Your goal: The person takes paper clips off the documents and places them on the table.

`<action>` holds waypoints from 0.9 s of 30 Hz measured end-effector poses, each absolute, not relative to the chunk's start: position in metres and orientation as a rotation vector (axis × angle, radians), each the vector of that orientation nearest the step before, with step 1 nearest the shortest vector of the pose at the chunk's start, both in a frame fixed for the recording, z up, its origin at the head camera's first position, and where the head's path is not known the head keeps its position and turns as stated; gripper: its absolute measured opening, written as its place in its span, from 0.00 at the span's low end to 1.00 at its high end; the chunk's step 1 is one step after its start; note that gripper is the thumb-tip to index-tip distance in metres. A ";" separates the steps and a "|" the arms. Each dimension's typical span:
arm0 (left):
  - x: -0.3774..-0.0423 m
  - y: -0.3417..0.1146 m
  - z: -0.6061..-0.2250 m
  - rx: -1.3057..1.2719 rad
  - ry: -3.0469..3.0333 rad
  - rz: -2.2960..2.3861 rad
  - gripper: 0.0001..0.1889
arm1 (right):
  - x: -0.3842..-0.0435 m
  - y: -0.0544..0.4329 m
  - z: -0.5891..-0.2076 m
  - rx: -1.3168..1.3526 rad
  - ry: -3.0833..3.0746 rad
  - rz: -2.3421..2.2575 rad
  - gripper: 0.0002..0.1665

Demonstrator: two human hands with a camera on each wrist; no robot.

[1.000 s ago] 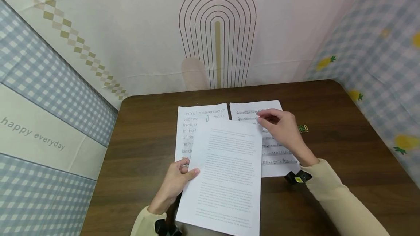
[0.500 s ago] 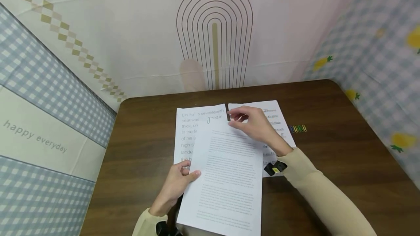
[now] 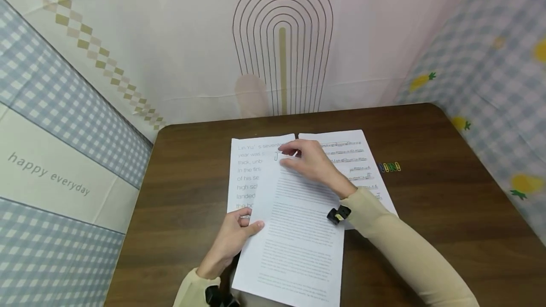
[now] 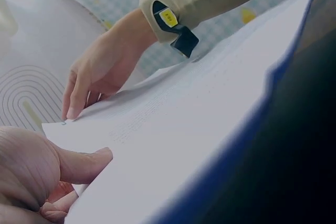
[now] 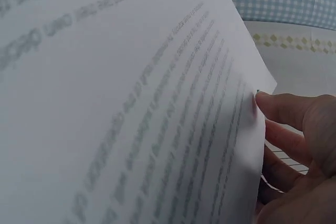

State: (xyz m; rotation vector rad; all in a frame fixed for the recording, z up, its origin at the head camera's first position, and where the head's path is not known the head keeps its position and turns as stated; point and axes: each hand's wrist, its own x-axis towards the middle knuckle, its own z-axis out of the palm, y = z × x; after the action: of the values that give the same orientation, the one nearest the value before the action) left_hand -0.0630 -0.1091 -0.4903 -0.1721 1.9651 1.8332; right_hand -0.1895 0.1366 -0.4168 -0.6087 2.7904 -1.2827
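Observation:
A stack of white printed sheets [image 3: 294,245] is tilted up over the table, lines of small text on its face. My left hand [image 3: 229,239] grips its left edge, thumb on the front and fingers behind. A small green paper clip [image 3: 276,156] sits at the stack's top edge, near the left corner. My right hand [image 3: 310,159] reaches across the top, thumb and index fingertips right at the clip. In the right wrist view the thumb [image 5: 286,109] meets the paper's edge, and the other fingers lie beyond that edge.
Behind the stack, a large-print text sheet [image 3: 244,174] lies on the dark wooden table [image 3: 179,193]. To its right lies a music sheet [image 3: 375,198]. Several coloured paper clips [image 3: 390,167] are lined up farther right. Patterned cloth [image 3: 192,51] surrounds the table.
My right hand has moved left along the top of the stack, from over the music sheet to the green paper clip. The left hand keeps its grip on the sheets.

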 end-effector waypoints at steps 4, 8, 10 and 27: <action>-0.063 -0.108 -0.490 -0.167 1.965 1.830 0.16 | -0.190 0.133 -0.416 -0.576 2.790 -1.269 0.16; -0.062 -0.108 -0.489 -0.159 1.970 1.822 0.16 | -0.189 0.130 -0.416 -0.545 2.777 -1.261 0.16; -0.062 -0.108 -0.488 -0.156 1.971 1.815 0.16 | -0.189 0.129 -0.416 -0.523 2.766 -1.260 0.16; -0.061 -0.105 -0.489 -0.154 1.958 1.820 0.15 | -0.191 0.129 -0.419 -0.420 2.681 -1.354 0.13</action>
State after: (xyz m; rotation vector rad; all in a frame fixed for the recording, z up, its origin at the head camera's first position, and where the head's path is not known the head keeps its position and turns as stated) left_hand -0.0611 -0.1047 -0.4889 -0.1544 1.9576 1.8204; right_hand -0.1910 0.1294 -0.4186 -0.4202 2.6808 -1.3538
